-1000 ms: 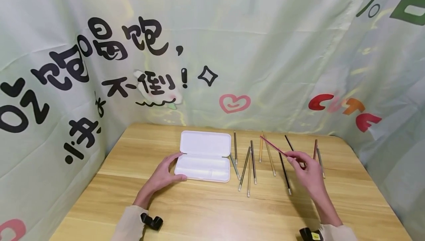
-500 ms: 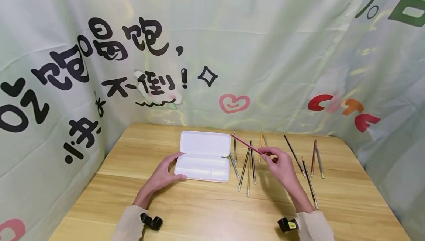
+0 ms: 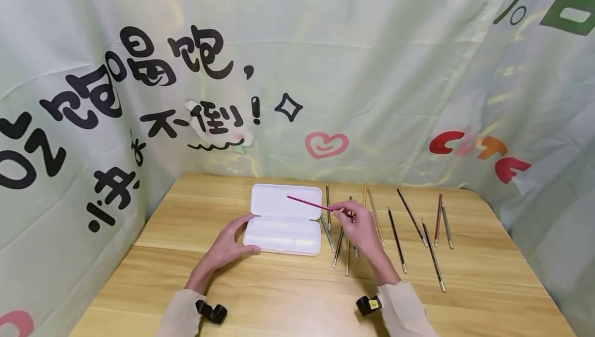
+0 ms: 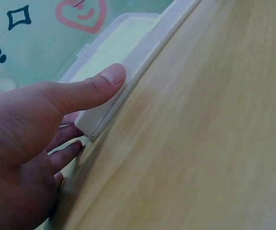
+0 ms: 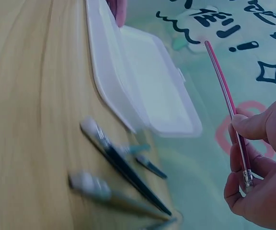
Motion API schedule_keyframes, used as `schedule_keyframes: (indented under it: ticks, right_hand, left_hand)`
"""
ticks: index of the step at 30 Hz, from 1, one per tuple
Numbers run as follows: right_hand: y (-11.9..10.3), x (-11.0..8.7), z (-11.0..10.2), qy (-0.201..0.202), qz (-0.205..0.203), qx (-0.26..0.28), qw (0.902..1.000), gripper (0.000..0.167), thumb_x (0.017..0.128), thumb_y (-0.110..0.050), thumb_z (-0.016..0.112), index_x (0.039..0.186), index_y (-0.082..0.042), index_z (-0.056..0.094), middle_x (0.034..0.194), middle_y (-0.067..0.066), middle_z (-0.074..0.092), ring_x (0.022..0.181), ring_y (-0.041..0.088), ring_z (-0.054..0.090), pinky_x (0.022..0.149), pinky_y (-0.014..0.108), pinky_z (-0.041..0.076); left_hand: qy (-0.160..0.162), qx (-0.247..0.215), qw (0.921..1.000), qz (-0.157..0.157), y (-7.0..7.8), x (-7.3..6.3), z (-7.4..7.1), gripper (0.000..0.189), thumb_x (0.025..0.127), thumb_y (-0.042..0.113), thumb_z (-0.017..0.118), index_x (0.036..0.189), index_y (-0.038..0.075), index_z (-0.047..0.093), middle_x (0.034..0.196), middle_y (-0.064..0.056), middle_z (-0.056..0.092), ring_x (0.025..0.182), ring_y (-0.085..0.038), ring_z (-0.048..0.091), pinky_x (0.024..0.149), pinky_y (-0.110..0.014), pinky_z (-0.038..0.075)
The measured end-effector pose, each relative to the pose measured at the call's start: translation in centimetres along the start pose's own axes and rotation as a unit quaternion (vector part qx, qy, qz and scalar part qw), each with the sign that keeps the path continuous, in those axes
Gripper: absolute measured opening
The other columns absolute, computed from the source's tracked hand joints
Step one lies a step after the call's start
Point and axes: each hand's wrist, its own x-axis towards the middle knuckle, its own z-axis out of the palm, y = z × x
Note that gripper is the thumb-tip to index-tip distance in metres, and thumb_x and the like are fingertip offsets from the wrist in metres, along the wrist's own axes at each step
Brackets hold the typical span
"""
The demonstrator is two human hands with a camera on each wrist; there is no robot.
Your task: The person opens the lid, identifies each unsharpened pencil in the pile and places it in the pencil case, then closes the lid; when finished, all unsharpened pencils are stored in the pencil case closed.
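Observation:
A white pencil case (image 3: pixel 274 203) lies opened flat on the wooden table, its lid toward the back. My left hand (image 3: pixel 228 244) grips the case's left end; in the left wrist view the thumb (image 4: pixel 92 88) presses along its front wall and the other fingers reach behind the corner. My right hand (image 3: pixel 358 226) pinches a dark red pencil (image 5: pixel 223 86) near its eraser end, held in the air with the far tip above the case's lid. In the right wrist view the pencil's silver ferrule lies by the curled fingers.
Several pencils are spread right of the case: black ones (image 3: pixel 397 241), yellow ones (image 3: pixel 374 208), a red one (image 3: pixel 438 221) and grey ones (image 3: pixel 447 227). Some lie beneath my right hand. A printed curtain (image 3: pixel 381 94) stands along the table's back edge.
My right hand has moved left with the red pencil, from above the right-hand pencils to beside the case. The left hand has stayed on the case.

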Motion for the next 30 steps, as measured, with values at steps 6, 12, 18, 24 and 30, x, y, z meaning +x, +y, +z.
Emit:
schedule_keyframes:
  ticks: [6, 12, 18, 24, 30]
  right_hand:
    - [-0.4, 0.6, 2.8, -0.012, -0.016, 0.013, 0.9997, 0.017, 0.092, 0.006, 0.071, 0.097, -0.008, 0.08, 0.095, 0.007, 0.073, 0.083, 0.021, 0.063, 0.065, 0.026, 0.05]
    - [-0.5, 0.5, 5.2, -0.034, -0.006, 0.012, 0.9993, 0.015, 0.091, 0.003, 0.074, 0.097, -0.009, 0.08, 0.095, 0.005, 0.074, 0.08, 0.018, 0.064, 0.066, 0.025, 0.053]
    - [-0.1, 0.2, 7.2, -0.062, 0.011, 0.007, 0.998, 0.016, 0.091, 0.004, 0.074, 0.096, -0.01, 0.08, 0.095, 0.005, 0.075, 0.081, 0.016, 0.064, 0.071, 0.027, 0.054]
    - [-0.2, -0.1, 8.7, -0.093, -0.005, -0.017, 0.9955, 0.015, 0.089, 0.005, 0.075, 0.095, -0.009, 0.08, 0.094, 0.003, 0.074, 0.087, 0.019, 0.067, 0.079, 0.033, 0.056]
    - [-0.3, -0.4, 9.5, -0.105, -0.021, -0.053, 0.9928, 0.013, 0.088, 0.003, 0.076, 0.093, -0.009, 0.081, 0.094, 0.002, 0.075, 0.091, 0.021, 0.069, 0.089, 0.045, 0.052]
  left_hand:
    - [0.004, 0.003, 1.0, -0.008, 0.1, 0.0, -0.1, 0.091, 0.076, 0.042, 0.092, 0.152, 0.017, 0.049, 0.157, -0.014, 0.044, 0.142, -0.043, 0.038, 0.11, -0.069, 0.031]
    - [0.003, 0.001, 0.9998, -0.019, 0.1, 0.1, 0.0, 0.092, 0.074, 0.042, 0.093, 0.152, 0.018, 0.049, 0.157, -0.015, 0.044, 0.142, -0.044, 0.038, 0.111, -0.069, 0.03]
    - [0.0, -0.001, 0.9996, -0.028, -0.1, 0.1, 0.1, 0.093, 0.074, 0.043, 0.092, 0.153, 0.02, 0.049, 0.158, -0.014, 0.043, 0.143, -0.046, 0.037, 0.109, -0.071, 0.03]
    - [0.002, -0.006, 0.9996, -0.026, -0.1, 0.1, 0.1, 0.093, 0.074, 0.042, 0.093, 0.153, 0.02, 0.049, 0.157, -0.015, 0.044, 0.142, -0.046, 0.037, 0.109, -0.07, 0.03]
    - [0.003, -0.004, 0.9997, -0.023, -0.2, 0.1, 0.0, 0.094, 0.073, 0.043, 0.094, 0.152, 0.019, 0.049, 0.156, -0.017, 0.044, 0.141, -0.046, 0.038, 0.11, -0.069, 0.031]
